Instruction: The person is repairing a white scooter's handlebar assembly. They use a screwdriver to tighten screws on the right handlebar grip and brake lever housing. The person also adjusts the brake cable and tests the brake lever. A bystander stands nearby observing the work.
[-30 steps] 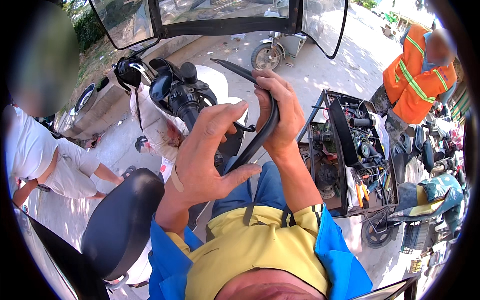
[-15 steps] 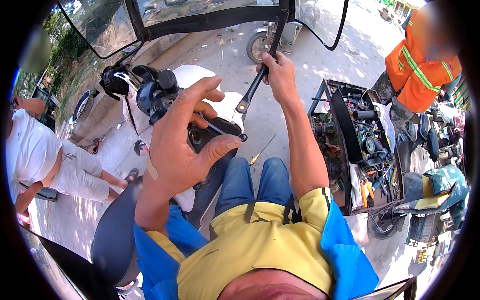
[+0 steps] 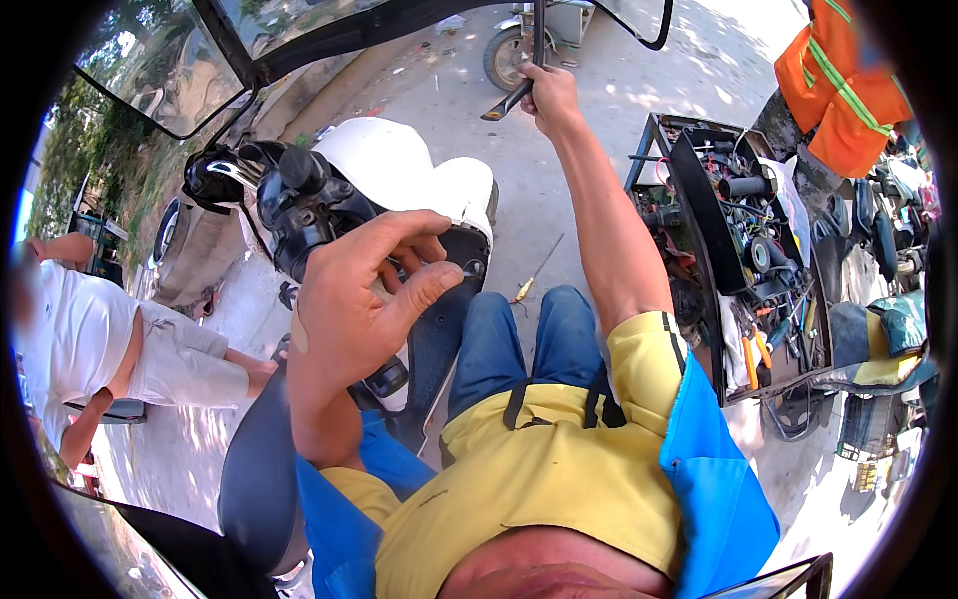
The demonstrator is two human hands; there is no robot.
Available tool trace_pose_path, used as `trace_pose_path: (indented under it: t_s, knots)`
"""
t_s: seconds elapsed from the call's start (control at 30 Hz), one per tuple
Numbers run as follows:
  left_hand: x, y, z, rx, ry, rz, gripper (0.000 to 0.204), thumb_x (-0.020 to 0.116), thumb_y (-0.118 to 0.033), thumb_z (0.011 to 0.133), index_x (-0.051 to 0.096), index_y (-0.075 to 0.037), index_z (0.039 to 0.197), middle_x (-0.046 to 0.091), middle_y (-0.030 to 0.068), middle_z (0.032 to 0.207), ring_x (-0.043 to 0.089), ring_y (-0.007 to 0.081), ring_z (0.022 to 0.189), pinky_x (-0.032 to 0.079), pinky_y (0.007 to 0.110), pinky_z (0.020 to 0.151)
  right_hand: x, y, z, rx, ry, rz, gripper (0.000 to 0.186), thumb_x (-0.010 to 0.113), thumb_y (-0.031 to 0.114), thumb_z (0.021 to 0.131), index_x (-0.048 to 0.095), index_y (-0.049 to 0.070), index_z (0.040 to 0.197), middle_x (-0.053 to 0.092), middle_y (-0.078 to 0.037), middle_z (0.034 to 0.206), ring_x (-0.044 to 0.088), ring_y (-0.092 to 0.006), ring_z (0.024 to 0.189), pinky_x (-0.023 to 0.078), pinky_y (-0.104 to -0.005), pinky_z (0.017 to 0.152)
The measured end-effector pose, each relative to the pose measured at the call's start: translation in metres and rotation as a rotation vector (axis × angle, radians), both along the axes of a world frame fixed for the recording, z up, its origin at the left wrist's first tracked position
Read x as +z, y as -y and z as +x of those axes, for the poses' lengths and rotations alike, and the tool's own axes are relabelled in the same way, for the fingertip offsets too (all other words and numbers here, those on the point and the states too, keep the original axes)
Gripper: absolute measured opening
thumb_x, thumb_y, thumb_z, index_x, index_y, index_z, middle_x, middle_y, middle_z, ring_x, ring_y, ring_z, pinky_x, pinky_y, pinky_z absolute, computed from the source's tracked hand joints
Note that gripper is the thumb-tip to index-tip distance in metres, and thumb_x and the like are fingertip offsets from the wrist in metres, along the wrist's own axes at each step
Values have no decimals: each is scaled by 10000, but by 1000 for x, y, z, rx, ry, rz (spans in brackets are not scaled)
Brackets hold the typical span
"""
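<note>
My right hand (image 3: pixel 549 100) is closed around a black metal bar (image 3: pixel 540 45), part of the canopy frame's strut, whose flattened lower end juts out left of my fist. My left hand (image 3: pixel 364 290) is raised over the scooter, its fingers curled and thumb bent towards the forefinger. A thin metal rod with a round end (image 3: pixel 476 268) shows just past the thumb tip; most of it is hidden by the hand. Below lies the scooter, with a white front panel (image 3: pixel 374 155), black handlebar parts (image 3: pixel 299 200) and a dark footboard (image 3: pixel 439 309).
A yellow-handled screwdriver (image 3: pixel 524 290) lies on the ground beyond my knees. To the right stands a metal-framed box (image 3: pixel 714 339) full of tools and parts. A person in orange (image 3: pixel 843 85) is behind it; another in white (image 3: pixel 85 309) is at the left. The black canopy frame (image 3: pixel 339 45) spans the top.
My right hand has moved up and away with the bar, whose lower end has swung away from the scooter panel. In my left hand, thumb and fingers have drawn closer together.
</note>
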State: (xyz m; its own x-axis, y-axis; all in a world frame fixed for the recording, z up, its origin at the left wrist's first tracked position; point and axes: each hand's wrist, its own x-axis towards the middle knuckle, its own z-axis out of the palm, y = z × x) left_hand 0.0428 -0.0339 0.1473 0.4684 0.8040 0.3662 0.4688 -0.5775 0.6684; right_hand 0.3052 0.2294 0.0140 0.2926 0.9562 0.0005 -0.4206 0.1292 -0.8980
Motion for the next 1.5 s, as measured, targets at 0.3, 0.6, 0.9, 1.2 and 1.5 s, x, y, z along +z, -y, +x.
trace_pose_path:
  t_s: [0.3, 0.6, 0.9, 1.2, 1.5]
  knots:
    - [-1, 3, 2, 28, -7, 69, 374, 829, -218, 874, 719, -11, 1166, 745, 94, 900, 670, 181, 728, 507, 286, 636, -7, -9, 16, 60, -73, 60, 159, 655, 89, 948, 635, -47, 867, 620, -109, 699, 471, -126, 456, 373, -289, 411]
    - [0, 3, 2, 29, -22, 78, 379, 845, -239, 856, 728, -18, 1141, 742, 95, 886, 670, 192, 716, 495, 293, 627, -20, -21, 29, 55, 28, 120, 166, 667, 139, 974, 661, -20, 926, 627, -72, 716, 471, -109, 472, 389, -275, 434]
    - [1, 3, 2, 23, -24, 63, 371, 845, -266, 868, 735, -33, 1134, 740, 89, 866, 669, 188, 705, 482, 290, 605, -23, -27, 37, 304, -72, 167, 295, 645, 200, 1039, 694, -51, 1188, 607, -20, 729, 501, -108, 509, 407, -264, 460]
    - [-1, 1, 1, 6, -42, 92, 390, 847, -304, 863, 734, -40, 1127, 736, 76, 849, 668, 177, 714, 462, 282, 593, -24, -32, 41, 72, 64, 235, 234, 632, 212, 1040, 695, -6, 1099, 607, 5, 728, 520, -69, 555, 391, -237, 473]
    - [4, 0, 3, -4, -44, 47, 346, 830, -231, 868, 735, -7, 1114, 746, 86, 891, 683, 149, 759, 437, 252, 615, -3, -36, 43, 100, 29, 426, 190, 605, 175, 1045, 646, 1, 1108, 618, -19, 741, 489, -70, 544, 359, -239, 468]
